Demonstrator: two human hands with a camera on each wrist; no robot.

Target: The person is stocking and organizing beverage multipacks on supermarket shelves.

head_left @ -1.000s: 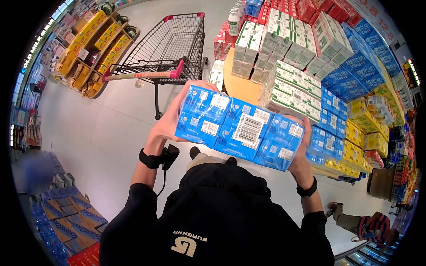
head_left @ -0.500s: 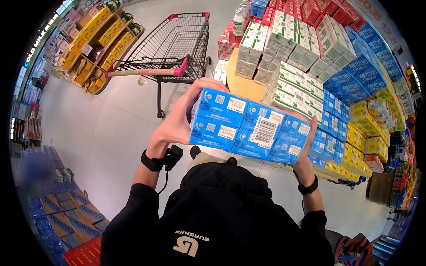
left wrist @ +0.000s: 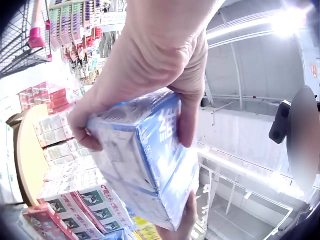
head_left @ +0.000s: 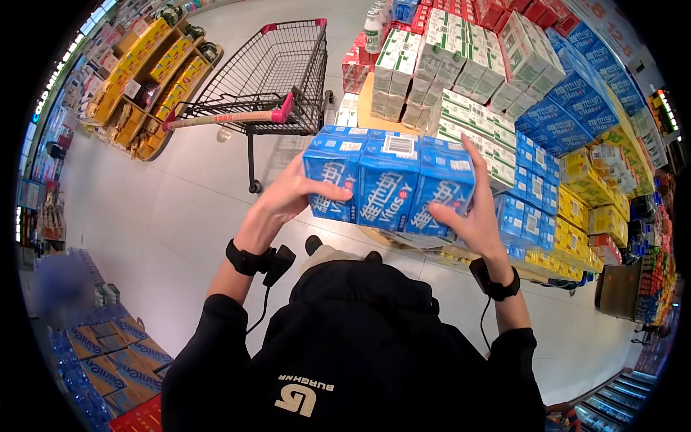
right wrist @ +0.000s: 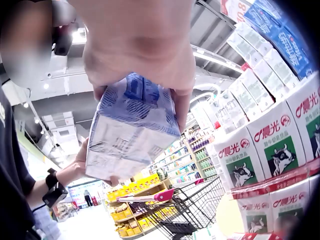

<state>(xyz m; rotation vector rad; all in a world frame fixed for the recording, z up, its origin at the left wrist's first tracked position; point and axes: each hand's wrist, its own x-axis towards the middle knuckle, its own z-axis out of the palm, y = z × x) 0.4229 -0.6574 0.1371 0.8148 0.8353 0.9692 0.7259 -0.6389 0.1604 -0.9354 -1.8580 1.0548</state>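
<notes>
A shrink-wrapped pack of blue Vitasoy drink cartons (head_left: 389, 180) is held up in front of the body by both hands. At its left end my left hand (head_left: 291, 191) grips it, the thumb lying across the lettered side. My right hand (head_left: 476, 219) grips the right end, its thumb on the lettered side and a finger along the far edge. A barcode shows on the upper face. In the left wrist view the left hand (left wrist: 150, 60) spans one end of the pack (left wrist: 145, 160); the right wrist view shows the right hand (right wrist: 140, 45) doing likewise.
A wire shopping cart (head_left: 266, 79) stands ahead on the left. Ahead and to the right, a display holds white-and-green carton packs (head_left: 475, 133), blue packs (head_left: 536, 162) and yellow packs (head_left: 572, 223). Shelves (head_left: 158, 79) stand far left; bottled-water packs (head_left: 115, 353) are stacked at lower left.
The pack has been tilted, so its lettered side now faces me where the barcode face did before. Both thumbs now show on that side. A passer-by at lower right has mostly left the view.
</notes>
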